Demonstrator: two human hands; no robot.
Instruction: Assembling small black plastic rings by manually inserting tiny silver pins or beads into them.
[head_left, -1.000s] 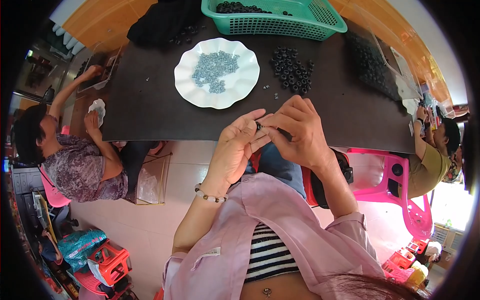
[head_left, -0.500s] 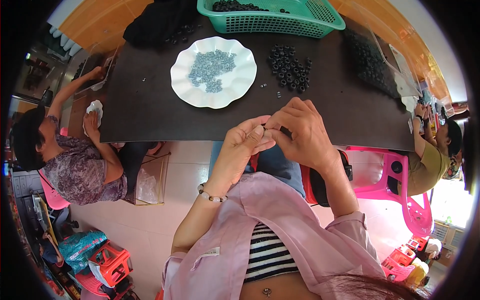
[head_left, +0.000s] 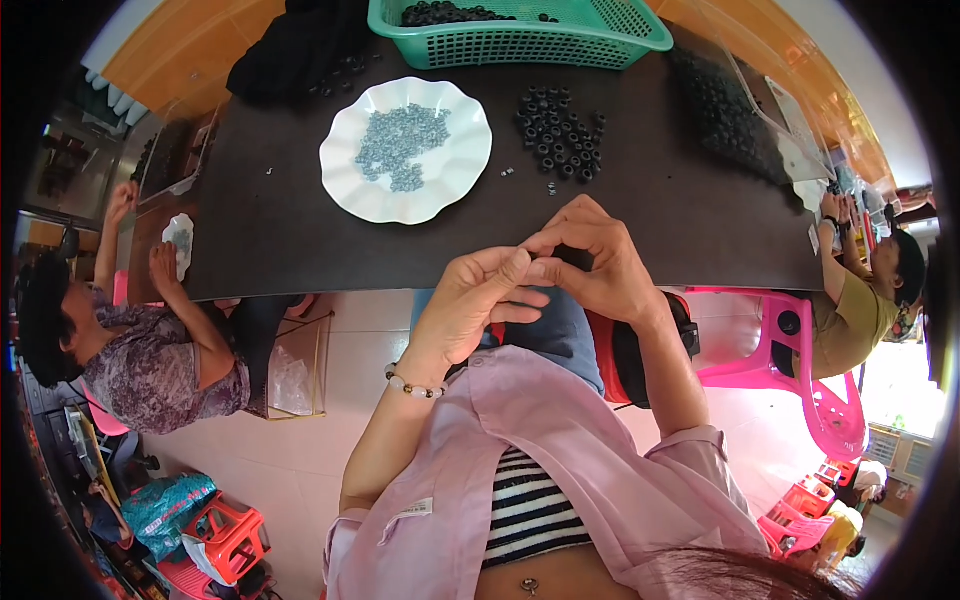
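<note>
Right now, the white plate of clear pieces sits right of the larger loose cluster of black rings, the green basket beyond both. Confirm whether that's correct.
Wrong side: the head view shows the white plate left of that cluster of black rings. The clear pieces and the green basket are as stated.

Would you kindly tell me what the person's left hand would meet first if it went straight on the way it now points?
Most likely the right hand: the left hand slants forward and to the right, and the two seem to touch or nearly so, though depth there is unclear.
</note>
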